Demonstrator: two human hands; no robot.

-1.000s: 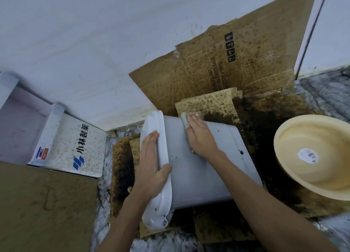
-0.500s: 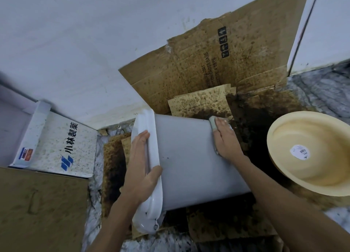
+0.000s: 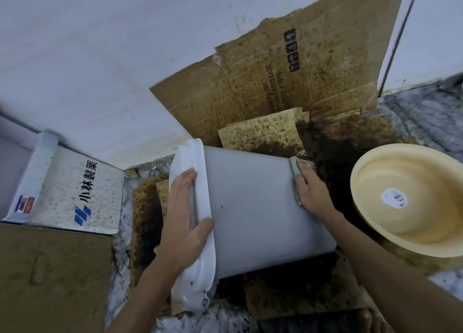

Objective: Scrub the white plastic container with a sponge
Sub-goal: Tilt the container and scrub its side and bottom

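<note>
On the stained cardboard sheets spread over the floor, against the base of the white wall, the white plastic container lies tipped on its side, its rimmed mouth to the left and its flat base to the right. The left hand is clamped over the container's rim, fingers laid along the lip and thumb hooked round onto the smooth side wall. The right hand presses a thin grey-green sponge flat against the container's base edge, fingers curled over the sponge and holding it there; a dark soiled patch of cardboard lies just beyond that edge. A cream plastic basin sits to the container's right, apart from it, and a printed white box lies to the container's left.

By the look of it the container is light, hollow and fairly stiff, with thin walls likely to flex a little under a hard push. Its smooth side looks slippery, the more so if wet, so the rolled rim is the sound place to grip, as it gives a lip to hook onto and keeps the tub from rolling or sliding away under the scrubbing strokes. A few small dark specks show on the side wall, so I judge the scrubbing not finished.
</note>
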